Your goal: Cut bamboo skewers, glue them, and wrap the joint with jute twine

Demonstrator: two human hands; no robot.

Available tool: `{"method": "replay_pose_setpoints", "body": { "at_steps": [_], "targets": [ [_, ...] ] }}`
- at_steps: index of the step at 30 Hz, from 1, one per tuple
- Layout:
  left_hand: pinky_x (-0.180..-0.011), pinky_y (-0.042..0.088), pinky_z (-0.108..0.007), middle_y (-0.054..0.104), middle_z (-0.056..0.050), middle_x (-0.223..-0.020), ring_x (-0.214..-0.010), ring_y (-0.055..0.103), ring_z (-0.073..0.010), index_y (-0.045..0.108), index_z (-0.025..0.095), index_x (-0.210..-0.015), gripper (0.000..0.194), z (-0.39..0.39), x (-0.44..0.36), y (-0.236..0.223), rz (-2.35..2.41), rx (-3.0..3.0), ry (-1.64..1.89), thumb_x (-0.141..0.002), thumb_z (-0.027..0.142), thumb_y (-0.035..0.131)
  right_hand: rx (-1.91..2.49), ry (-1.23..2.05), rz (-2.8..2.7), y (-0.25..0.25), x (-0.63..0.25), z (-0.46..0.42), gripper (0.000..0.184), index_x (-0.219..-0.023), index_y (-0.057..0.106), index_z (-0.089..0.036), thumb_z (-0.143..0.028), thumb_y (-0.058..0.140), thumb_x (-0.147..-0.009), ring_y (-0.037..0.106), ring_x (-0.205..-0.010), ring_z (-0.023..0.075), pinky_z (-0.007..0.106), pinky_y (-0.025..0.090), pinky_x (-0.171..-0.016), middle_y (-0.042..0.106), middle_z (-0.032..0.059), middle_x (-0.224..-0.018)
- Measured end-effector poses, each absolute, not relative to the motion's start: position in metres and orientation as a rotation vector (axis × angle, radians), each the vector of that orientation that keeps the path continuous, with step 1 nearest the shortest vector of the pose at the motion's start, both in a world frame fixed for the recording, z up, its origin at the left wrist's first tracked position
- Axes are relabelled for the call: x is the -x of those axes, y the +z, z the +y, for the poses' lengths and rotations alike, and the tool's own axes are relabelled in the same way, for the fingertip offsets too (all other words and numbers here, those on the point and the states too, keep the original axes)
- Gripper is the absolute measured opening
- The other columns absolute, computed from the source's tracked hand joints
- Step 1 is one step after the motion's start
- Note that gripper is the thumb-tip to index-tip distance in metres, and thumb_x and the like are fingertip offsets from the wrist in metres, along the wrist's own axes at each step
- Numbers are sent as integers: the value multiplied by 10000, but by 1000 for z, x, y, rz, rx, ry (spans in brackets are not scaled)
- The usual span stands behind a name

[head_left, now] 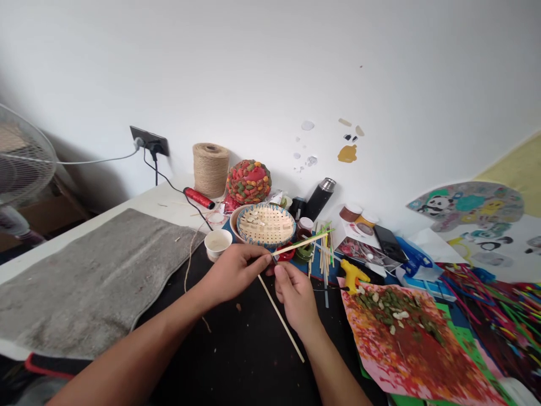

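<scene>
Below centre, the thin, pale, straight stick (281, 317) looks like smooth, matt wood, the flat grey cloth mat (93, 270) at left rough and dusty, the brown cylindrical twine spool (210, 172) above centre coarse and fibrous, and the black cylindrical flask (319, 200) right of centre smooth (its cap (328, 184) glossy, silvery metal).

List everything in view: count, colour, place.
Held sticks: 2 visible lengths, pale, centre
Basket: 1, cream, centre
Cup: 1, white, left of basket
Ball: 1, multicoloured, behind basket
Twine: 1 spool, tan, left of ball
Thread: 1 spool, red, beside twine
Flask: 1, black, by wall
Loose sticks: several, mostly pale, right of basket
Glue gun: 1, yellow, right
Phone: 1, black, right
Painted sheet: 1, red, front right
Pipe cleaners: many, mixed, far right
Wall art: several, mixed, wall
Mat: 1, grey, left
Fan: 1, pale, far left
Socket: 1, dark, left wall
Left hand: 1, bare, on held sticks
Right hand: 1, bare, beside it
</scene>
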State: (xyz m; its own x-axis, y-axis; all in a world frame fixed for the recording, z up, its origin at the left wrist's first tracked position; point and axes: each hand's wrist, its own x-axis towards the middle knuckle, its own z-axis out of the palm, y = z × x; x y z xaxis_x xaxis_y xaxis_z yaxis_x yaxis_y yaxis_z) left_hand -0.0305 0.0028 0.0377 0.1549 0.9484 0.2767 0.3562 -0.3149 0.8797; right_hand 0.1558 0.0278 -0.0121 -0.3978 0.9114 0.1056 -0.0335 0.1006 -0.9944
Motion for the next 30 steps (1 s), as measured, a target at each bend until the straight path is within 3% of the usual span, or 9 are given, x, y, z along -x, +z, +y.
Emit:
{"method": "replay_pose_setpoints", "body": {
  "at_steps": [6,12,20,25,30],
  "targets": [
    [-668,433,-265,713,-20,-764,-700,643,-154,686,173,-799,322,1,22,31,1442,-2081,1227,-1051,244,499,917,1484,-1488,-11,-155,28,570,-838,663,-176,-740,663,-920,217,-481,81,233,160,-443,284,-105,-557],
    [-684,473,-293,773,-74,-889,-766,713,-206,740,170,-992,282,0,21,22,1582,-2279,1242,-1054,260,479,938,1529,-1399,-8,-149,25,600,-841,654,-189,-788,688,-859,214,-455,81,237,142,-426,289,-112,-535],
    [-643,482,-258,754,-23,-759,-682,664,-184,758,206,-854,326,5,32,32,1408,-1898,1189,-983,444,576,850,1537,-1433,-6,-151,24,548,-849,671,-190,-734,676,-914,256,-464,86,243,181,-453,340,-101,-535],
    [-465,369,-228,569,16,-536,-489,473,-133,680,199,-683,477,9,42,35,1244,-1614,987,-922,602,589,818,1533,-1481,-2,-153,20,509,-867,694,-189,-690,662,-949,287,-492,94,246,223,-491,364,-92,-550],
    [-650,521,-277,797,-33,-812,-705,700,-214,784,234,-857,354,9,37,31,1463,-1856,1106,-941,519,592,886,1478,-1497,-7,-153,25,535,-857,694,-184,-712,654,-936,334,-512,100,244,236,-495,412,-77,-562]
  ]
}}
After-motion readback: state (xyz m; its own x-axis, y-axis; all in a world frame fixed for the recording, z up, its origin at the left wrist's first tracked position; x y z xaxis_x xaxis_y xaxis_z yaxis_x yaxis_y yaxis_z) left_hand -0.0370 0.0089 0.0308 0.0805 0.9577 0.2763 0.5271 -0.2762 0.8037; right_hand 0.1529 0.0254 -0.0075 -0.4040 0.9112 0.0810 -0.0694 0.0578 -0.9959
